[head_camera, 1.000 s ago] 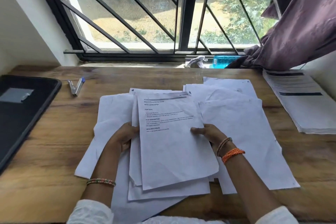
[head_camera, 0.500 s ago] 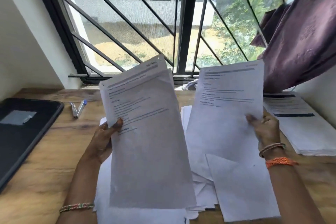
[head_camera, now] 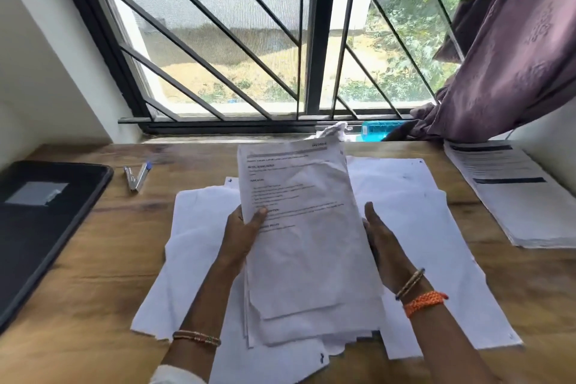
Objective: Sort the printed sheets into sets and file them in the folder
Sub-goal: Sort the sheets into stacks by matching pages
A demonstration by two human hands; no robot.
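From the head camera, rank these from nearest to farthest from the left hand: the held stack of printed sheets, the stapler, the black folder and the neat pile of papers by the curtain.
1. Held stack of printed sheets: gripped by the left hand, centre.
2. Stapler: on the desk, up and to the left.
3. Black folder: far left edge.
4. Neat pile of papers: far right, beyond the right hand.

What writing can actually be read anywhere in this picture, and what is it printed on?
Nothing reads with certainty.
Top sheet of the held set: bold headings and body lines, all blurred; one heading may end in "TION".
Stack of printed sheets at the right: dark bars and small print, too small to read.
Grey label on the black folder: no text visible.
Stapler: no marking legible.
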